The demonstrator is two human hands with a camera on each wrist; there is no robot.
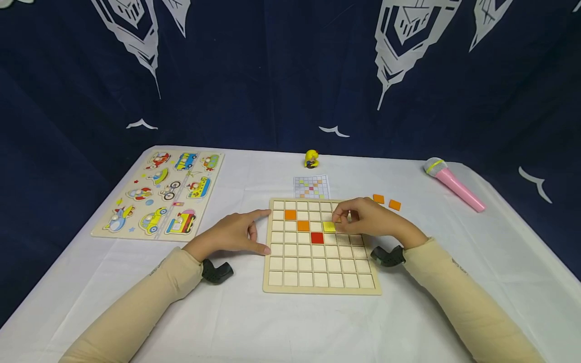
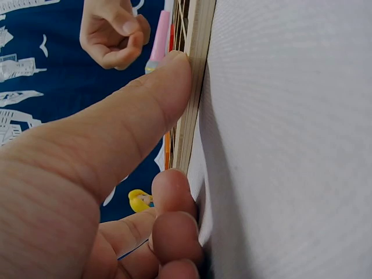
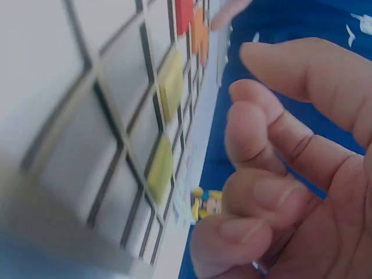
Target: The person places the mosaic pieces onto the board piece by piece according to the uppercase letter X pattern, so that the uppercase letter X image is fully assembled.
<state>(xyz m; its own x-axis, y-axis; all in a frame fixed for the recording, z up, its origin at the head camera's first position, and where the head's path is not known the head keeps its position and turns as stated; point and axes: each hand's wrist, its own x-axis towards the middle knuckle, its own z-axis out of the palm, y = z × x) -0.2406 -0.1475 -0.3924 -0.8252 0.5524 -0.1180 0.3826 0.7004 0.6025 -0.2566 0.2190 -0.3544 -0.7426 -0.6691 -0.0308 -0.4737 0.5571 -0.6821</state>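
A wooden grid board (image 1: 317,285) lies in the middle of the white table. In its cells sit two orange tiles (image 1: 290,215), a red tile (image 1: 317,238) and a yellow tile (image 1: 329,227). My left hand (image 1: 265,231) rests at the board's left edge (image 2: 195,87), thumb and forefinger straight against it. Over the board's upper right cells hovers my right hand (image 1: 340,218), fingers curled with nothing seen between them. The right wrist view shows two yellow tiles (image 3: 170,87) seated in cells, apart from the fingers (image 3: 250,133).
A vehicle peg puzzle (image 1: 159,194) lies at the left. Behind the board lie a pattern card (image 1: 310,187) and a small yellow figure (image 1: 311,159). Two loose orange tiles (image 1: 387,202) lie right of the board, with a pink toy microphone (image 1: 454,184) farther right.
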